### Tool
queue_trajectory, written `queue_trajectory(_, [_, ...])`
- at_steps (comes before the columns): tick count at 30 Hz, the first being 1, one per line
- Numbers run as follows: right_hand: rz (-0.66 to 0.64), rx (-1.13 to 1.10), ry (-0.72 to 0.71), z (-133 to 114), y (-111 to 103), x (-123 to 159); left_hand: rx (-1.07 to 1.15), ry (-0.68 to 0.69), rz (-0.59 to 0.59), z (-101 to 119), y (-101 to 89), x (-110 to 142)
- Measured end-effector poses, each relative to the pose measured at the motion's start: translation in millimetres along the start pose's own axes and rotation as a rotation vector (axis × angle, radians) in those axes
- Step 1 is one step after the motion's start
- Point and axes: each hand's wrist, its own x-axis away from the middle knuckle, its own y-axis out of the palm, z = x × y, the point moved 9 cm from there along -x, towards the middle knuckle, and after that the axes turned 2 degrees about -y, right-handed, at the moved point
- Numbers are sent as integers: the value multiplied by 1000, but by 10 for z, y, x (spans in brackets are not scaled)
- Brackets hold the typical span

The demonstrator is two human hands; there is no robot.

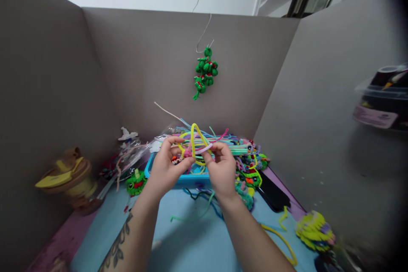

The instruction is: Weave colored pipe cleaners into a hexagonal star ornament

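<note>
My left hand (165,165) and my right hand (220,168) are raised side by side above a blue tray (191,180). Both pinch a looped yellow pipe cleaner (194,136) with a pink strand (204,149) wound at its base. The loop stands up between my fingertips. Behind it lies a heap of coloured pipe cleaners (229,142) spilling across the tray.
Grey cardboard walls enclose the blue table (197,242). A green pipe-cleaner figure (205,70) hangs on a wire at the back wall. A brown and yellow holder (68,176) stands left, a small green figure (135,180) beside the tray, a black phone (274,193) and a yellow coil (314,229) right.
</note>
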Motion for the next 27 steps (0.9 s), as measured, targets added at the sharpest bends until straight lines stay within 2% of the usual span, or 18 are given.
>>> queue_trajectory(8, [120,144,-92,15,-169,-17,130,-77,-15,-134,17,-34])
queue_trajectory(13, [138,184,-89,46,-213,-28,173,-104,-20,-129,46,-31])
queue_trajectory(19, [82,251,-32,115,-198,-46,143,-96,26,-88,44,-11])
queue_trajectory(23, [-6,308,-1,146,-133,-66,115,-66,58,-80,17,-14])
queue_trajectory(27, [-116,344,-13,152,-19,-85,85,5,162,-25,-98,-8])
